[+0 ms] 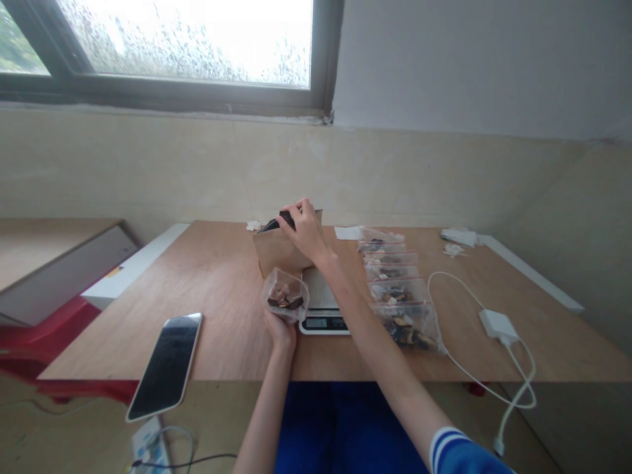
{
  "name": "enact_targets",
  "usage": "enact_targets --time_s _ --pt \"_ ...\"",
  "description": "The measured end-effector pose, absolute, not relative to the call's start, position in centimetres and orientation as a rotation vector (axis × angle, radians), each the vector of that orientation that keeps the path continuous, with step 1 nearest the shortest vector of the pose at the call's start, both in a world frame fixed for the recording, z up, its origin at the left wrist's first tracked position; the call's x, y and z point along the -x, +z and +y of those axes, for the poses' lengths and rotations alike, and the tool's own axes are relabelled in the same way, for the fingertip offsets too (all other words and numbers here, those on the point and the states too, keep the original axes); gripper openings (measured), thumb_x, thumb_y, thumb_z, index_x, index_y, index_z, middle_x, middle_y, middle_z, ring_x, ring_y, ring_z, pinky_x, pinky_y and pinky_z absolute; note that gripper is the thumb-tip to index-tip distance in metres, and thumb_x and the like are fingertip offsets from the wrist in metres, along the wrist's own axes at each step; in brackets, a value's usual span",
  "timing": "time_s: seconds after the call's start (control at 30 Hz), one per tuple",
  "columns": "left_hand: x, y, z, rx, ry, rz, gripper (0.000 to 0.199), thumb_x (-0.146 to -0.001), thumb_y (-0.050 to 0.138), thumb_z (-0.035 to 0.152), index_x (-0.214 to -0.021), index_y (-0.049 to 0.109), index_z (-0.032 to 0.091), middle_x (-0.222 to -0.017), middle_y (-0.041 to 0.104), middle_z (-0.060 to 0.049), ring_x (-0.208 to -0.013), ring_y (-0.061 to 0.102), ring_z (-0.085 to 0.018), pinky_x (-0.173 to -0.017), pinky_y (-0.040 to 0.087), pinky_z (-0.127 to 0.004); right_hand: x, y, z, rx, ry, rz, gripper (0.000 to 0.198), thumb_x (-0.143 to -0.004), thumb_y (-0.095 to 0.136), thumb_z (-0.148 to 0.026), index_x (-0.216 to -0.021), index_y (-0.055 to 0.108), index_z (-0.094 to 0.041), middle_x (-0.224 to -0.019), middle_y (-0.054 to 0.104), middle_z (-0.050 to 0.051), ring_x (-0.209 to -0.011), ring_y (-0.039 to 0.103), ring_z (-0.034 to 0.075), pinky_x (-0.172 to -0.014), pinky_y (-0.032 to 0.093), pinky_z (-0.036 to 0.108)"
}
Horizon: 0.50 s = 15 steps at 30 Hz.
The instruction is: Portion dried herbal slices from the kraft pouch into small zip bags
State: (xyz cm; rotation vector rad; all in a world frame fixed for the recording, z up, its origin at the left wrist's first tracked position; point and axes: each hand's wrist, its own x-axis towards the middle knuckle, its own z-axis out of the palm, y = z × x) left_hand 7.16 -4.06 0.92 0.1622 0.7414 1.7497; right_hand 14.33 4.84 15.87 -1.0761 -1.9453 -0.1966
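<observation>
My left hand [280, 327] is closed around a small clear plastic bag [302, 289], holding its mouth open toward me. Inside the bag lie brownish and dark dried pieces [285, 300]. Just behind it stands a brown paper bag [276, 252] with an open top. Over that opening my right hand [307, 230] has its fingers bent around a dark dried piece [286, 217]; its exact kind is not clear. Under my right forearm sits a digital scale [320, 324], partly covered by the arm and bags.
Several zip bags of dark dried pieces [402, 329] lie in an overlapping row on the right. Further right are a white charger [498, 326] with a looped cable and crumpled tissues [461, 237]. A tablet [165, 365] overhangs the table's [222, 342] front left edge.
</observation>
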Motion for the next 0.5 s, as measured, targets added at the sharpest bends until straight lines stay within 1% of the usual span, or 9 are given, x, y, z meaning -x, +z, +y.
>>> enact_targets --time_s 0.07,0.13,0.23,0.37,0.43,0.5 --pt "-7.17 0.87 -4.07 -0.167 1.755 0.744 0.030 -0.076 0.051 0.035 -0.101 0.059 0.021 -0.087 0.066 -0.004 -0.069 0.063 -0.017 -0.058 0.048 -0.029 -14.24 15.90 4.91 1.071 -0.189 -1.954 0.025 -0.090 0.045 -0.030 -0.103 0.054 -0.012 -0.100 0.050 0.012 -0.098 0.050 0.022 -0.089 0.044 0.035" --pt "-7.18 0.87 -4.07 -0.165 1.758 0.751 0.029 -0.076 0.050 0.034 -0.100 0.060 0.021 -0.087 0.066 -0.004 -0.069 0.063 -0.017 -0.057 0.048 -0.028 -14.18 15.98 4.97 1.052 -0.147 -1.957 0.025 -0.090 0.044 -0.025 -0.110 0.047 -0.011 -0.101 0.052 0.012 -0.099 0.051 0.022 -0.090 0.044 0.036" --pt "-7.19 0.94 -4.05 -0.167 1.751 0.758 0.030 -0.076 0.049 0.034 -0.101 0.059 0.021 -0.084 0.066 -0.004 -0.067 0.062 -0.016 -0.057 0.048 -0.027 -14.17 16.25 4.92 1.052 -0.041 -1.958 0.026 -0.089 0.046 -0.025 -0.111 0.041 -0.013 -0.097 0.053 0.009 -0.091 0.054 0.019 -0.083 0.047 0.034" --pt "-7.17 0.90 -4.00 -0.170 1.748 0.764 0.031 -0.076 0.049 0.034 -0.103 0.059 0.022 -0.084 0.066 -0.003 -0.070 0.063 -0.018 -0.063 0.050 -0.033 -14.15 16.59 4.74 1.101 -0.045 -1.962 0.018 -0.088 0.048 -0.033 -0.095 0.047 -0.016 -0.090 0.049 0.006 -0.079 0.054 0.016 -0.073 0.048 0.029" --pt "-7.17 0.80 -3.97 -0.173 1.746 0.756 0.030 -0.076 0.049 0.035 -0.101 0.059 0.023 -0.084 0.066 -0.002 -0.072 0.063 -0.018 -0.066 0.051 -0.035 -14.12 16.53 4.77 1.098 -0.112 -1.945 0.020 -0.088 0.047 -0.036 -0.086 0.050 -0.017 -0.091 0.047 0.006 -0.079 0.053 0.015 -0.073 0.047 0.028" --pt "-7.18 0.74 -3.97 -0.167 1.752 0.749 0.026 -0.076 0.050 0.035 -0.096 0.060 0.023 -0.083 0.065 -0.001 -0.070 0.063 -0.016 -0.068 0.051 -0.035 -14.07 16.28 4.89 1.083 -0.193 -1.930 0.025 -0.089 0.047 -0.038 -0.078 0.053 -0.017 -0.090 0.046 0.006 -0.083 0.052 0.017 -0.077 0.046 0.030"
